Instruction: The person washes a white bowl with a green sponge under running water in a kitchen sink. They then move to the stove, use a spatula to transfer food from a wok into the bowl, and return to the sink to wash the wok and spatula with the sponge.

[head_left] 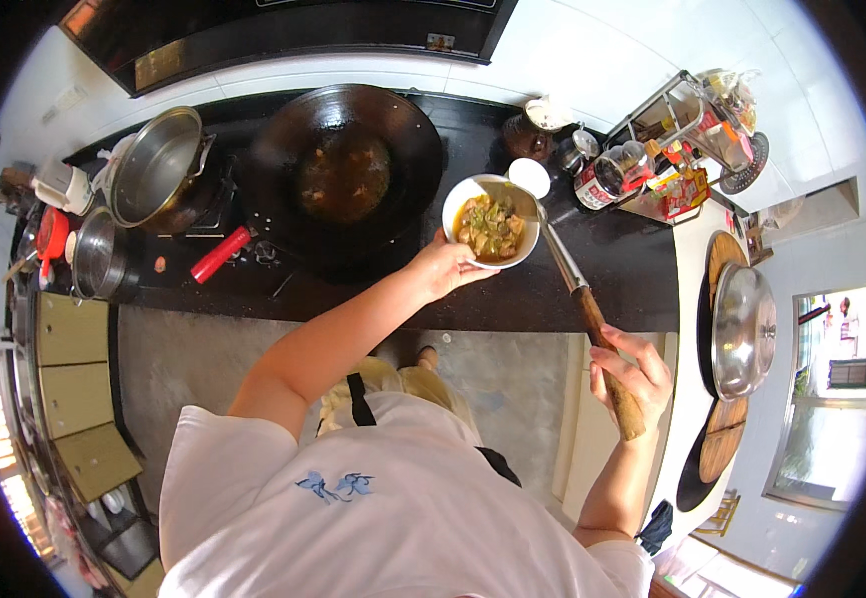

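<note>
My left hand (443,266) grips a white bowl (494,263) by its near left side, above the dark counter. Chunky food in brown broth with green pieces (491,229) fills much of the bowl. In my right hand (637,374) is the wooden handle of a spatula (570,267), held slantwise with the fingers around it. Its metal head reaches over the bowl's upper right rim; whether it touches the food I cannot tell. Left of the bowl sits a large black wok (284,204) with a red handle (221,255) and some brown liquid in the bottom.
A steel pot (159,169) and a second pan (97,254) stand left of the wok. Right of the bowl are a small white dish (529,177), jars and a condiment rack (667,130). A glass-lidded pan (742,334) lies on the right counter beside round wooden boards (723,439).
</note>
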A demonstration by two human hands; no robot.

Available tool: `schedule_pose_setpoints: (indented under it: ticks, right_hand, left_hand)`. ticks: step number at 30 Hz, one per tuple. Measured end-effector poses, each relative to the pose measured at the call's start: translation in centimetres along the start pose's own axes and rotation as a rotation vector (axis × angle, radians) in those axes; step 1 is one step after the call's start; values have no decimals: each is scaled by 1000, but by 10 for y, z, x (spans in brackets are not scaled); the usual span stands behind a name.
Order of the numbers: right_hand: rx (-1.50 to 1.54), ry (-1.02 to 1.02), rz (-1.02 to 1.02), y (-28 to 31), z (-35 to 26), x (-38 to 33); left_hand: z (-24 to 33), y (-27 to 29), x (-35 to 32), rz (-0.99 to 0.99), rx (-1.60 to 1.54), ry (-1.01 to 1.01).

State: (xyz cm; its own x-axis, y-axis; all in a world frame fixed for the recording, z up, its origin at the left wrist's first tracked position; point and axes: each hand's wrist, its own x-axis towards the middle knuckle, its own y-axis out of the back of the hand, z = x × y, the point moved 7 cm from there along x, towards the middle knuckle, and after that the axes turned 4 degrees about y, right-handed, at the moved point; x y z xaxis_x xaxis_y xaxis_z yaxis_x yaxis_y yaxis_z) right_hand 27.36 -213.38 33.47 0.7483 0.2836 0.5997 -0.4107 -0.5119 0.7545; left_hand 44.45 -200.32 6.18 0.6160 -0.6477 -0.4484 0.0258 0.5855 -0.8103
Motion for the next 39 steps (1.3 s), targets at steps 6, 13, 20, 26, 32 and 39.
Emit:
schedule_pose_setpoints:
  ticks: [6,13,20,26,32,39]
  right_hand:
    - [76,-123,8,-11,47,-48]
    - [288,-371,182,-35,88,-85]
    - [878,-1009,690,-67,167,-169]
    - [968,-1043,668,-76,167,-139]
    - [953,-640,456,-116,118,-24]
    - [527,14,49,-210,20,96]
  left_hand:
    - [-52,36,24,93,50,37]
    - [-75,77,33,170,5,-6]
    - [-80,101,45,195,-3,-26]
    - [-86,118,47,242,-42,-30]
    - [-93,123,51,286,-45,-11]
    - [-92,120,20,289,32,160]
